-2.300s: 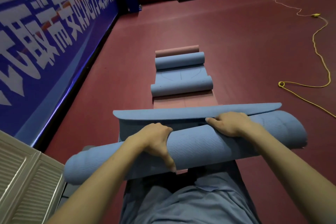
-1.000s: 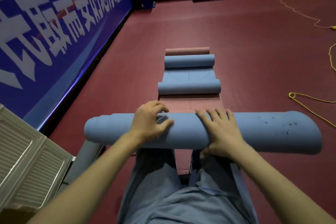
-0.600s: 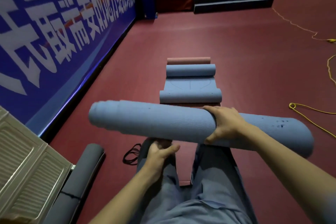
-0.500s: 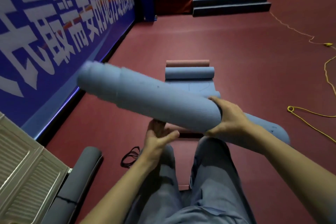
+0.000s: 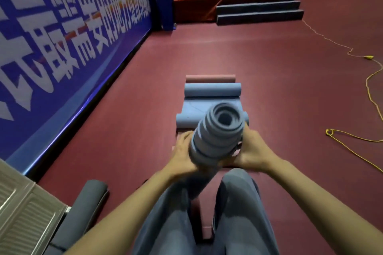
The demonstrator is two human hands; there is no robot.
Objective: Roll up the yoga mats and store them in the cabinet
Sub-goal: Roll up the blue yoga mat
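A rolled blue yoga mat [image 5: 215, 138] stands on end between my knees, its spiral top facing me. My left hand [image 5: 183, 152] grips its left side and my right hand [image 5: 251, 151] grips its right side. Beyond it a blue mat [image 5: 191, 109] lies on the floor with both ends rolled, on top of a pink mat [image 5: 210, 78] whose far roll shows behind. A dark grey rolled mat [image 5: 83, 205] lies at the lower left, beside the beige louvred cabinet [image 5: 22, 215].
A blue banner wall [image 5: 62, 43] runs along the left. A yellow cord [image 5: 352, 145] winds over the red floor on the right. A red stage [image 5: 226, 0] with grey steps [image 5: 259, 12] stands at the far end.
The blue roll swung from lying across in front of me to standing upright on end. My left hand moved from under it to its left side; the right hand kept its hold.
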